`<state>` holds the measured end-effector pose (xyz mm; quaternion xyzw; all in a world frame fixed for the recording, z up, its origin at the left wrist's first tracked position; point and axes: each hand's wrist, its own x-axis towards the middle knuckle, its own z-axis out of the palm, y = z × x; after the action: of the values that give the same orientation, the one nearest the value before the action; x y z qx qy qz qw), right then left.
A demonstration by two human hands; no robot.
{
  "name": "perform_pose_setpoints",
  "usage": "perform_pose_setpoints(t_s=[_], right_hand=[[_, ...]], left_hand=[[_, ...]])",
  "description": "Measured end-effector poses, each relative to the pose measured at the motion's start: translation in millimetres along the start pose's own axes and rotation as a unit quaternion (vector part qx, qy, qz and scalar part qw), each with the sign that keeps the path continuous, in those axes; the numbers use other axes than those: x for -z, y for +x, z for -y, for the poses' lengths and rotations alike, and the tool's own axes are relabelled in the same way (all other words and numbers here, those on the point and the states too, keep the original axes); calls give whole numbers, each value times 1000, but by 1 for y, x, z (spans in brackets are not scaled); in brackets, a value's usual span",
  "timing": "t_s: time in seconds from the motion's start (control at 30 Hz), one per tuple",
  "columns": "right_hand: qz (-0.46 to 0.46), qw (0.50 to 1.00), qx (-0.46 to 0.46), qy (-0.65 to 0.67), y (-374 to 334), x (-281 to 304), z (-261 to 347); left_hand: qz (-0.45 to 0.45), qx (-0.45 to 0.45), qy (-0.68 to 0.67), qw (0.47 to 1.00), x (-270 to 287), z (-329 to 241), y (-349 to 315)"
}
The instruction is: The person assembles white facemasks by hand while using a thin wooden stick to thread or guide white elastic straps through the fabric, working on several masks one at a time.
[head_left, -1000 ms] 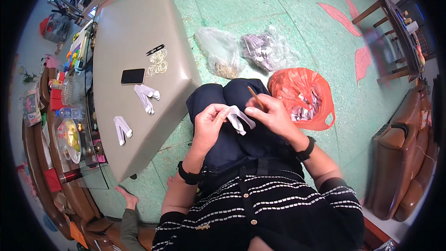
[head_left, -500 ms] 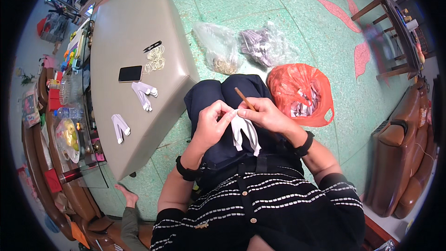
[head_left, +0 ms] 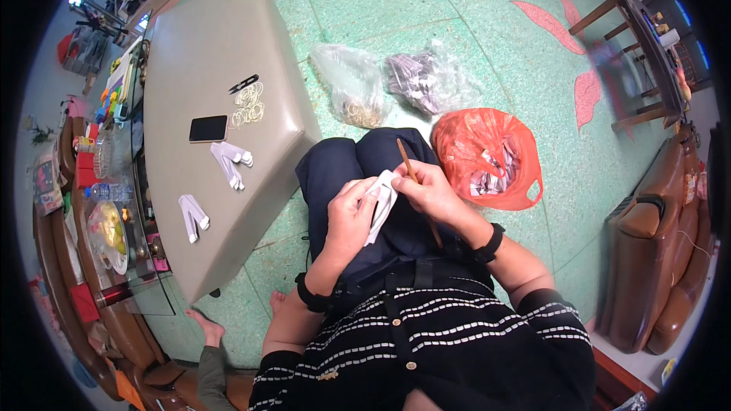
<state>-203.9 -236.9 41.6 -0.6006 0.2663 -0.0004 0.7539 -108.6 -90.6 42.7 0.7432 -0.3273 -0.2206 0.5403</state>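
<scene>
Over my lap, my left hand (head_left: 352,217) is closed around a folded white fabric strip (head_left: 383,205), its thumb pressing on the cloth. My right hand (head_left: 428,194) pinches the strip's upper right edge between thumb and fingers. A thin brown stick (head_left: 404,155) also sits in my right hand, its upper end above the fingers and its lower end out below the palm. To the left, two folded white strips (head_left: 231,162) lie on a beige padded bench (head_left: 236,30). Close to them are a dark phone (head_left: 209,129), a heap of cream rubber bands (head_left: 248,104) and black thread snips (head_left: 244,84).
Right of my knees stands an open red plastic bag (head_left: 464,141) of striped pieces. Beyond my knees are a clear bag (head_left: 350,80) with bands and a clear bag of purplish-white pieces (head_left: 415,80). Another person's foot (head_left: 205,327) rests beside the bench.
The strip's hanging ends have been gathered up toward my left hand. My right hand has tilted the stick, and its lower end now shows. The view has shifted slightly.
</scene>
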Motion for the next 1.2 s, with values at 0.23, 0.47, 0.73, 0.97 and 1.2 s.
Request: perform_pose_setpoints(t_s=[0.23, 0.47, 0.73, 0.97, 1.2], right_hand=[[-72, 986, 122, -93, 2, -14, -13], [-130, 960, 203, -141, -16, -11, 4], [-125, 974, 149, -112, -19, -3, -6], [-73, 993, 80, -45, -23, -5, -2], [-57, 991, 108, -50, -20, -3, -7]], left_hand=[[-31, -45, 77, 996, -4, -5, 0], [-91, 78, -10, 993, -6, 4, -12], [-22, -86, 121, 989, 9, -12, 0], [32, -28, 10, 999, 8, -13, -2], [35, -31, 3, 999, 9, -10, -3]])
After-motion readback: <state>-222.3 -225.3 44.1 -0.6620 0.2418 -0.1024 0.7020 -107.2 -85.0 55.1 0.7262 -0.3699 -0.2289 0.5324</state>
